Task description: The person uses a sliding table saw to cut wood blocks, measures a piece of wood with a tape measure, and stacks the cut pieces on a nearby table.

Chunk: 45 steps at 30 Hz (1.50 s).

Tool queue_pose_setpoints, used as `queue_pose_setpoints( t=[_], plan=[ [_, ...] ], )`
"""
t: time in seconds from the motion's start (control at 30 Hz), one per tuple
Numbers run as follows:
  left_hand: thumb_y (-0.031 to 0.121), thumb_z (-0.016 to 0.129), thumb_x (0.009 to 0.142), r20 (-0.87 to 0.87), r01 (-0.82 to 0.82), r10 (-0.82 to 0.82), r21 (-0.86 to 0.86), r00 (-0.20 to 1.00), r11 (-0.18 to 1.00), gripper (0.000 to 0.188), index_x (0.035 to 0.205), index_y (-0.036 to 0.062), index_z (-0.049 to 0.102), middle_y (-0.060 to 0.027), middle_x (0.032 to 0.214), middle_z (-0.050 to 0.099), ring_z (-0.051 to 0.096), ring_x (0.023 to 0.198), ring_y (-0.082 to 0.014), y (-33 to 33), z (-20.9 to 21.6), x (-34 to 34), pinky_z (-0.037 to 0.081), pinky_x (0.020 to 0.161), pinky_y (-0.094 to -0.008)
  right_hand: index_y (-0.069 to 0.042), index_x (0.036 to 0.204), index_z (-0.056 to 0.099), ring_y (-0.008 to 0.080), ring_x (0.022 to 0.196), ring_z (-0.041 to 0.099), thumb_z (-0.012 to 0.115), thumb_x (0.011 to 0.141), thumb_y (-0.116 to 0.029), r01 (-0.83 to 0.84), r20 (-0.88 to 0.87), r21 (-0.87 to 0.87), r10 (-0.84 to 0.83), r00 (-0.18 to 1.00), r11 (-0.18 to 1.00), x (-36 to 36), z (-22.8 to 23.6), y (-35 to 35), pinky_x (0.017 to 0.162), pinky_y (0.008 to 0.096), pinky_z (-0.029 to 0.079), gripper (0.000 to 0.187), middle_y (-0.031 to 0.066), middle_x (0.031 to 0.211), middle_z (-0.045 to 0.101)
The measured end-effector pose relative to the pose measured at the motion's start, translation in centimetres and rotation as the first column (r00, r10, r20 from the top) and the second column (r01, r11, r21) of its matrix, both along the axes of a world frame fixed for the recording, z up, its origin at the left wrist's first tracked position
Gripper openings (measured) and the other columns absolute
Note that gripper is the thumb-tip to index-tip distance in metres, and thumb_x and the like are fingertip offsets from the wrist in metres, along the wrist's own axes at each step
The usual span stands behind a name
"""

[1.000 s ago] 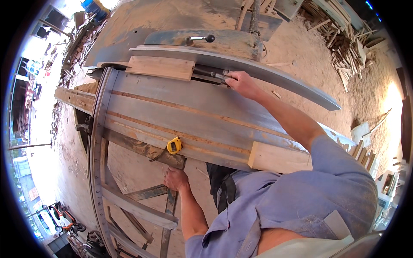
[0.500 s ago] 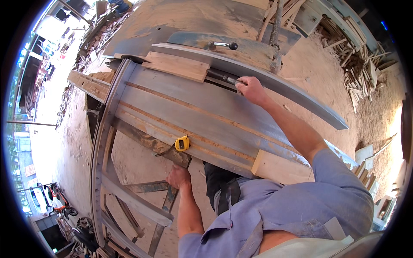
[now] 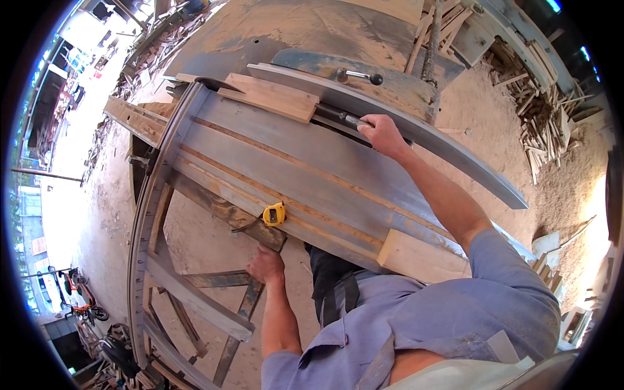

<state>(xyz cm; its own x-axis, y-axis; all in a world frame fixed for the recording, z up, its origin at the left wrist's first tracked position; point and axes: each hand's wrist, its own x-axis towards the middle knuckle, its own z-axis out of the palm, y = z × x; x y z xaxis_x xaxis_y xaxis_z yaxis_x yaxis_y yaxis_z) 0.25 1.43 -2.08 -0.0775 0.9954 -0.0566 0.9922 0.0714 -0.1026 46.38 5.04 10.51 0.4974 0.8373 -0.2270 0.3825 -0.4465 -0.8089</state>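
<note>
My right hand (image 3: 383,134) is closed round the metal end of a dark rod (image 3: 344,116), whose far end reaches to the end of a pale wooden board (image 3: 273,99). That board lies along a long metal fence (image 3: 416,123) on the grooved metal table (image 3: 260,146). My left hand (image 3: 265,264) is curled at the end of a brown beam (image 3: 227,211) below the table's near edge; its fingers are partly hidden, and I cannot make out what they grip. Near that beam's end, a yellow tape measure (image 3: 274,214) rests on the table edge.
A second pale wood block (image 3: 421,257) lies on the table against my body. A curved-looking metal rail (image 3: 146,214) crosses the table at the left. Beyond the fence is a black-knobbed lever (image 3: 359,76). Scrap wood (image 3: 549,123) is piled at the far right.
The view has shifted slightly. The table, board, tape measure and both my hands have moved left relative to the fence and lever. Both hands keep their hold.
</note>
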Motion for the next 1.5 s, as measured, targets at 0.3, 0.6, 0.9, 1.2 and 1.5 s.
queue_pose_setpoints(
  t=[0.3, 0.6, 0.9, 1.2, 1.5],
  plan=[
    [0.037, 0.038, 0.106, 0.015, -0.026, 0.027, -0.041, 1.0, 0.999, 0.054, 0.086, 0.0094, 0.079, -0.019, 0.08, 0.076, 0.074, 0.078, -0.0392, 0.0, 0.3, 0.3, 0.048, 0.086, -0.0496, 0.003, 0.098, 0.073, 0.0152, 0.07, 0.056, 0.066, 0.096, -0.021, -0.001, -0.024, -0.027, 0.0, 1.0, 1.0, -0.8, 2.0, 0.0, 0.068, 0.0362, 0.047, 0.025, 0.0054, 0.071, 0.061],
    [0.041, 0.035, 0.108, 0.034, -0.05, 0.05, -0.017, 0.998, 0.999, 0.058, 0.088, 0.0094, 0.08, -0.0204, 0.08, 0.075, 0.073, 0.08, -0.0416, 0.3, -0.1, 0.5, 0.048, 0.089, -0.0512, 0.004, 0.093, 0.073, 0.0228, 0.071, 0.062, 0.067, 0.093, -0.023, -0.048, 0.031, 0.057, 0.046, 0.998, 0.997, 0.3, -0.2, 0.3, 0.07, 0.0412, 0.049, 0.027, 0.0143, 0.072, 0.066],
    [0.041, 0.034, 0.108, 0.059, -0.057, 0.058, -0.023, 0.997, 0.998, 0.056, 0.091, 0.0126, 0.079, -0.0195, 0.082, 0.076, 0.074, 0.082, -0.0403, 0.1, 0.2, 0.7, 0.048, 0.088, -0.051, 0.005, 0.093, 0.073, 0.0237, 0.073, 0.063, 0.068, 0.091, -0.024, -0.078, 0.044, 0.057, 0.075, 0.996, 0.995, 0.9, -0.1, 0.5, 0.072, 0.0414, 0.049, 0.029, 0.0158, 0.074, 0.067],
    [0.041, 0.033, 0.108, 0.016, -0.059, 0.061, -0.062, 0.998, 0.996, 0.056, 0.094, 0.013, 0.079, -0.0186, 0.084, 0.076, 0.074, 0.082, -0.0392, 0.4, -0.2, 0.6, 0.048, 0.088, -0.0507, 0.005, 0.09, 0.076, 0.0233, 0.071, 0.064, 0.068, 0.089, -0.023, -0.092, 0.082, 0.092, 0.084, 0.993, 0.992, 1.2, -0.9, 0.9, 0.07, 0.0402, 0.05, 0.029, 0.0159, 0.071, 0.068],
    [0.044, 0.028, 0.109, 0.038, -0.077, 0.08, -0.067, 0.996, 0.995, 0.063, 0.096, 0.0112, 0.081, -0.0204, 0.088, 0.077, 0.074, 0.085, -0.0405, 0.2, 0.2, 0.7, 0.048, 0.091, -0.0508, 0.005, 0.092, 0.077, 0.0227, 0.069, 0.065, 0.069, 0.087, -0.024, -0.06, 0.029, 0.078, 0.057, 0.998, 0.995, 1.7, -0.8, 0.8, 0.069, 0.0394, 0.05, 0.031, 0.0154, 0.07, 0.069]
  ],
)
